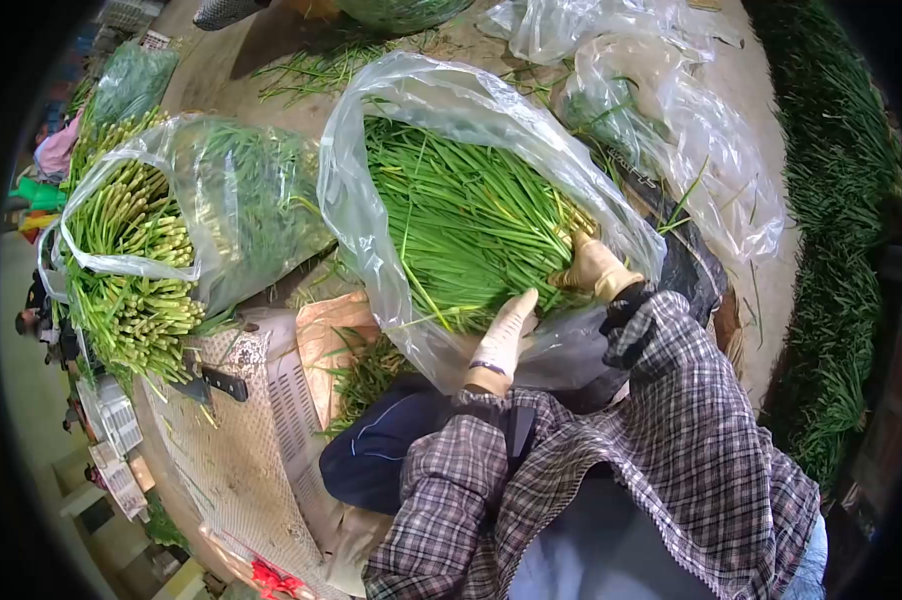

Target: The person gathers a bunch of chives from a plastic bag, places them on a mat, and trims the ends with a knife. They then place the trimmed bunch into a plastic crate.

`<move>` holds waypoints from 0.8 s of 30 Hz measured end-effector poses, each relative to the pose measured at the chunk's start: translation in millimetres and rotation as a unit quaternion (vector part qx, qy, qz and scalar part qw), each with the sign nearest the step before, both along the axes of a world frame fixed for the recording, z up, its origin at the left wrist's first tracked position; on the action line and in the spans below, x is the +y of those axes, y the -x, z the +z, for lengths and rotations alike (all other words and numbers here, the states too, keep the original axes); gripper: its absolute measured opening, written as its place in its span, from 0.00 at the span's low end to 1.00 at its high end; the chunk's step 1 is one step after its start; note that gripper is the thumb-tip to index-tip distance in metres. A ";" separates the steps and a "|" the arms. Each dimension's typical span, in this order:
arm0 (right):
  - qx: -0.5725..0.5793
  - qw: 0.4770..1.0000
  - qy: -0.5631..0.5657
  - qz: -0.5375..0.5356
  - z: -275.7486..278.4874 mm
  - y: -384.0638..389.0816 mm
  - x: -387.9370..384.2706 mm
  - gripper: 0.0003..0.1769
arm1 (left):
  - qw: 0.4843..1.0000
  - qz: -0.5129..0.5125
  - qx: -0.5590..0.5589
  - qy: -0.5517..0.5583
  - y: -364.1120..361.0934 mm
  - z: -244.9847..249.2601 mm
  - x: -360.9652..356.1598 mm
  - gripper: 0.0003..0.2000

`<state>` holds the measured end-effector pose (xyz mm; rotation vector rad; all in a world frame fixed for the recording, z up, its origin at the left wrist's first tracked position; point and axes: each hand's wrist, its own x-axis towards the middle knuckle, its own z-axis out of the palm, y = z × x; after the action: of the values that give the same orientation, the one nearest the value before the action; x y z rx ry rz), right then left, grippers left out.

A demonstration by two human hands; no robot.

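My left hand [506, 335] flat, fingers straight, pressing the green stalks [461, 220] in the clear bag [371, 230] | my right hand [596, 268] just beyond, curled around some | bag looks full, mouth not yet closed; loose stalks [311, 65] farther off unbagged.

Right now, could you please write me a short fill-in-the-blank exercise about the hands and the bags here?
1. The left hand and the right hand both wear tan ____.
2. Both hands rest at the mouth of a clear ____ bag filled with green stalks.
3. The knife lying to the left has a ____ handle.
Missing words: gloves; plastic; black.
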<state>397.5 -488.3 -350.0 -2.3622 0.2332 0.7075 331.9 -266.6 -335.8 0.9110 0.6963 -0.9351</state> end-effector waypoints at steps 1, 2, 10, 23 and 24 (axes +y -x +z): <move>0.016 1.000 -0.004 0.006 5.6 6.0 5.4 0.54 | 0.997 0.031 0.024 0.070 -1.0 -8.9 0.4 0.32; 0.014 1.000 0.011 0.012 10.3 12.0 13.2 0.53 | 0.987 0.061 0.050 0.141 -1.7 -23.5 0.2 0.30; -0.195 0.958 0.195 0.074 8.4 112.1 114.7 0.21 | 0.979 0.176 0.012 0.100 9.8 -26.4 -10.7 0.24; -0.049 0.998 -0.045 0.001 -8.6 16.3 11.6 0.28 | 0.990 0.140 0.021 -0.022 0.2 17.7 7.5 0.23; 0.059 0.995 -0.073 0.039 9.7 10.6 19.5 0.31 | 0.989 0.146 0.025 -0.026 1.5 18.5 10.1 0.22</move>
<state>386.8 -468.8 -340.3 -2.2031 0.1345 0.8739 330.4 -256.5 -317.2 0.8067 0.8734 -0.6840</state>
